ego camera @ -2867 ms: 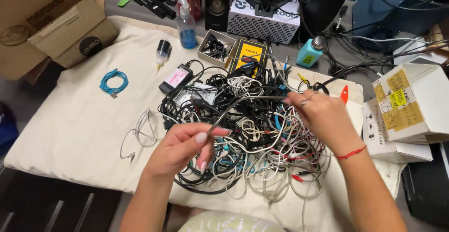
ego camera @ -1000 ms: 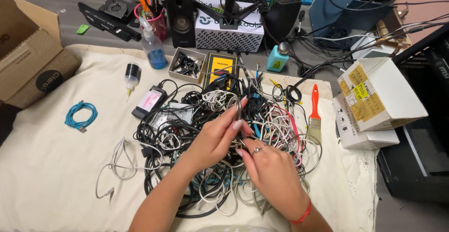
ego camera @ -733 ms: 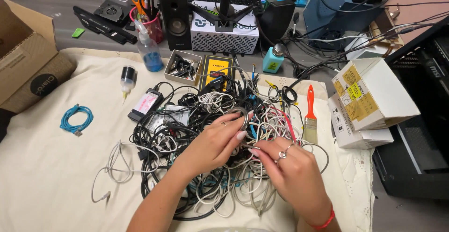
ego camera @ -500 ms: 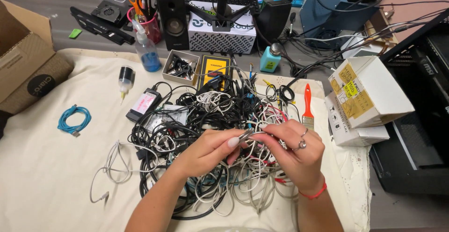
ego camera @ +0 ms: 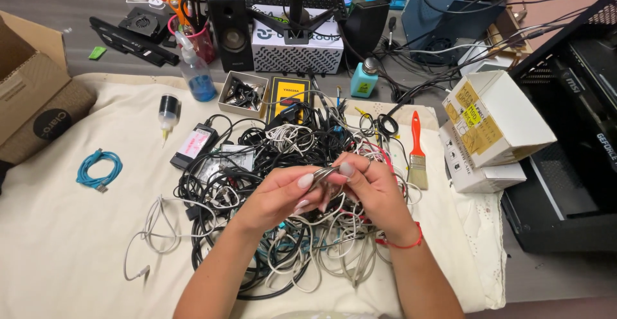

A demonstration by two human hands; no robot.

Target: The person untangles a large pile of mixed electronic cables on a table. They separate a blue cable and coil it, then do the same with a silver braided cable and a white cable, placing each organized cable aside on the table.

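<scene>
A big tangle of black, white and grey cables (ego camera: 283,158) lies on a cream cloth (ego camera: 58,242). Over its middle, my left hand (ego camera: 279,197) and my right hand (ego camera: 373,187) meet fingertip to fingertip. Both pinch the same thin grey cable (ego camera: 324,174), lifted a little out of the pile. A red band sits on my right wrist. The far end of the grey cable is lost in the tangle.
A coiled blue cable (ego camera: 98,168) lies apart at the left, beside a cardboard box (ego camera: 35,94). An orange-handled brush (ego camera: 416,149) and stacked white boxes (ego camera: 491,126) are at the right. Bottles, a speaker and a small parts tray (ego camera: 241,94) line the back.
My hands have come together over the pile. The right hand rose from lying flat on the cables and joined the left in pinching a grey cable.
</scene>
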